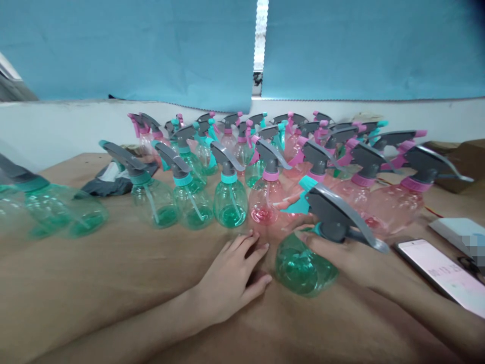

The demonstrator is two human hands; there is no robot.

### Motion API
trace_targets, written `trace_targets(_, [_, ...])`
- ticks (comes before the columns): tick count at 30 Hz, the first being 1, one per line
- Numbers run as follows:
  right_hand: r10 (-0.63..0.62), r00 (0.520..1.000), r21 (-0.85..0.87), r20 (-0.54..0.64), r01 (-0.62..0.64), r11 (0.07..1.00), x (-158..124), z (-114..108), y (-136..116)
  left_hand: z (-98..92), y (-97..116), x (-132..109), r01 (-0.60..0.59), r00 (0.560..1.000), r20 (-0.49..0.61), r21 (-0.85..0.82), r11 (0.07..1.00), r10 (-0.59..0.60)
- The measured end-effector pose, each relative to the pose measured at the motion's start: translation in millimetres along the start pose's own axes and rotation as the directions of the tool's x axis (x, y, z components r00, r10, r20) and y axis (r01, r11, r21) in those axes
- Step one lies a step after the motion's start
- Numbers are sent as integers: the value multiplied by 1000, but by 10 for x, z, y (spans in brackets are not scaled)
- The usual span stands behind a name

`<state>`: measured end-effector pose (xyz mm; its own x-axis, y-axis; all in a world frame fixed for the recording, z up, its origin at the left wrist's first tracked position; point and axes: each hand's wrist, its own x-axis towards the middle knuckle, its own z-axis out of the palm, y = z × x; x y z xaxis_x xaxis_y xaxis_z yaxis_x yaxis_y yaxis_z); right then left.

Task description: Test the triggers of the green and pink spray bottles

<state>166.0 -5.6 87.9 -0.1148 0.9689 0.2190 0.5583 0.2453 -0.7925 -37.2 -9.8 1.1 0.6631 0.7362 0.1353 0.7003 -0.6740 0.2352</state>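
Observation:
My right hand is wrapped round the neck of a green spray bottle with a grey and turquoise trigger head. The bottle is tilted a little, and I cannot tell whether its base touches the table. Just left of it, my left hand lies on the table with its fingers spread and nothing in them. Beyond the fingertips stand a green spray bottle with a turquoise collar and a pink spray bottle. Other pink bottles stand behind the right hand, partly covered by the held bottle's head.
More green bottles stand at the left, and several pink and green ones crowd the back. A dark cloth or bag lies at left. On the right are a phone, a white box and a brown box.

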Motion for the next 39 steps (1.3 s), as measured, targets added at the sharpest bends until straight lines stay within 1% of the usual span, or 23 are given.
trace_targets(2, [-5, 1000, 34, 3, 5, 999, -5, -3, 0, -3, 5, 3, 1, 1000, 10, 5, 1000, -1])
trace_targets(5, [-7, 1000, 35, -14, 8, 999, -23, -9, 29, -3, 11, 6, 1, 1000, 14, 10, 1000, -1])
trace_targets(9, [-17, 1000, 58, -1, 17, 998, -55, 14, 150, -3, 11, 0, 3, 1000, 0, 3, 1000, -3])
trace_targets(13, [40, 999, 77, -27, -37, 996, -67, 53, 225, -7, 4, -2, -4, 1000, -10, -11, 1000, 4])
trace_targets(15, [41, 999, 65, -29, -39, 997, -58, 53, 193, -8, 1, 0, -4, 1000, -10, -12, 1000, 4])
trace_targets(20, [9, 999, -60, -53, -12, 998, -30, 16, 63, -5, 3, 0, -2, 1000, -6, -8, 1000, 2])
trace_targets(22, [11, 999, -56, -47, -13, 998, -31, 9, 51, -5, 4, -1, 0, 1000, 2, 0, 1000, 0])
trace_targets(28, [27, 999, -69, 25, -25, 997, -26, 6, 42, -5, -4, 0, -6, 1000, 4, 6, 1000, 6])
trace_targets(33, [23, 1000, -84, -15, -25, 996, -2, 0, -40, -3, 0, 0, -9, 1000, -6, 2, 1000, 9])
trace_targets(39, [-34, 999, -55, 8, 34, 998, -19, 7, -12, -4, 5, 2, -5, 1000, 2, -8, 1000, 5])
